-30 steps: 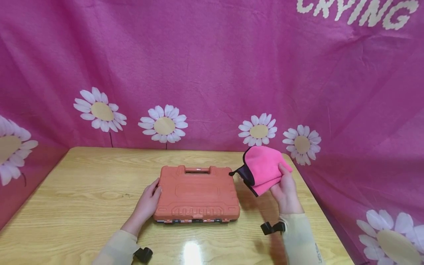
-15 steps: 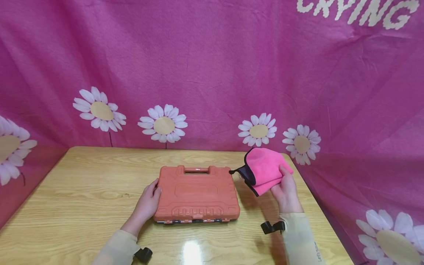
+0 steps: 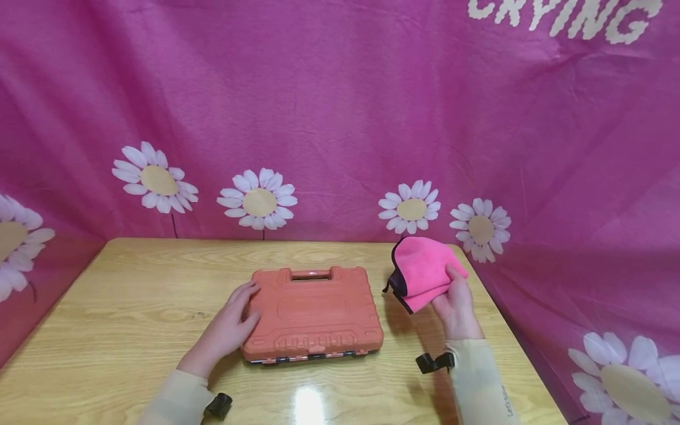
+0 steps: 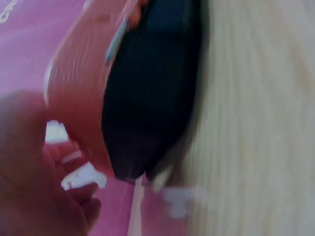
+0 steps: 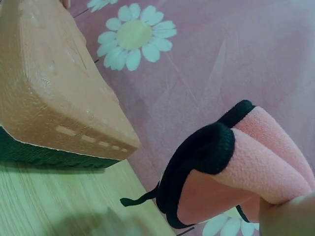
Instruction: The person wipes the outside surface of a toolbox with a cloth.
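Note:
An orange-red plastic carrying case (image 3: 313, 313) with a dark underside lies flat on the wooden table, its handle toward the back. At the case's left edge is my left hand (image 3: 225, 330), thumb and fingers apart, fingertips at the lid's rim. Blur in the left wrist view hides whether they touch it. To the right of the case, my right hand (image 3: 457, 307) holds a folded pink cloth (image 3: 425, 265) above the table, thumb on top. The cloth has black edging and a small black hanging loop (image 5: 140, 197), which dangles toward the case.
The wooden table (image 3: 133, 295) reaches back to a magenta curtain (image 3: 319, 118) printed with white daisies, which also runs along both sides. A black wrist camera (image 3: 219, 406) sits on the left sleeve, another (image 3: 434, 362) on the right.
My left hand has loosened, its thumb and fingers spreading at the case's edge. The case has turned slightly. The cloth's loop has swung from sideways to hanging down; my right hand still holds the cloth.

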Motion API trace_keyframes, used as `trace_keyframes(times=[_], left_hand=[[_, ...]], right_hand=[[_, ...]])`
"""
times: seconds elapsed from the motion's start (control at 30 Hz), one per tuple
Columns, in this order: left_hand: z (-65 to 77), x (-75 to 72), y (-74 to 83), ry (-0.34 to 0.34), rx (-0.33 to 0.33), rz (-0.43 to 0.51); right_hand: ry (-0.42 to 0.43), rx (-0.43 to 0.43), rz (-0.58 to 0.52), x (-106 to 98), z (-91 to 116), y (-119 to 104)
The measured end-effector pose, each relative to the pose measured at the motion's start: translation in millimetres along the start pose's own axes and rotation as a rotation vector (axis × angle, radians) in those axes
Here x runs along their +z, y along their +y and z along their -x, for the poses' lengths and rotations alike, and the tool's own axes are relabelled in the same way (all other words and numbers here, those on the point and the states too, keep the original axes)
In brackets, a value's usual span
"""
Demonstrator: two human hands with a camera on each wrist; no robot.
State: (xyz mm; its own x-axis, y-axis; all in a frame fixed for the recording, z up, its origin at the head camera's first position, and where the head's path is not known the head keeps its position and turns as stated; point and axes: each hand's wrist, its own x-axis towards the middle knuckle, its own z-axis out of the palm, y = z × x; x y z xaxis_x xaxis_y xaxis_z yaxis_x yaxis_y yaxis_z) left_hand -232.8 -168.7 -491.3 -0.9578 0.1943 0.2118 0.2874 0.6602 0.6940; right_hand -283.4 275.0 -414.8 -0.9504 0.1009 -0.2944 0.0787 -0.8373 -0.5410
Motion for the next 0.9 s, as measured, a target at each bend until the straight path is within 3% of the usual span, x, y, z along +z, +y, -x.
trace_keyframes(times=[0.23, 0.37, 0.9], left_hand=[[1.8, -7.6, -14.2, -0.135, 0.063, 0.035], [1.8, -9.9, -15.0, -0.176, 0.061, 0.041], [0.8, -10.4, -8.5, -0.179, 0.033, 0.060]], right_hand=[[-0.029, 0.004, -0.015, 0, 0, 3], [-0.047, 0.001, -0.017, -1, -1, 4], [-0.018, 0.001, -0.007, -3, -2, 2]])
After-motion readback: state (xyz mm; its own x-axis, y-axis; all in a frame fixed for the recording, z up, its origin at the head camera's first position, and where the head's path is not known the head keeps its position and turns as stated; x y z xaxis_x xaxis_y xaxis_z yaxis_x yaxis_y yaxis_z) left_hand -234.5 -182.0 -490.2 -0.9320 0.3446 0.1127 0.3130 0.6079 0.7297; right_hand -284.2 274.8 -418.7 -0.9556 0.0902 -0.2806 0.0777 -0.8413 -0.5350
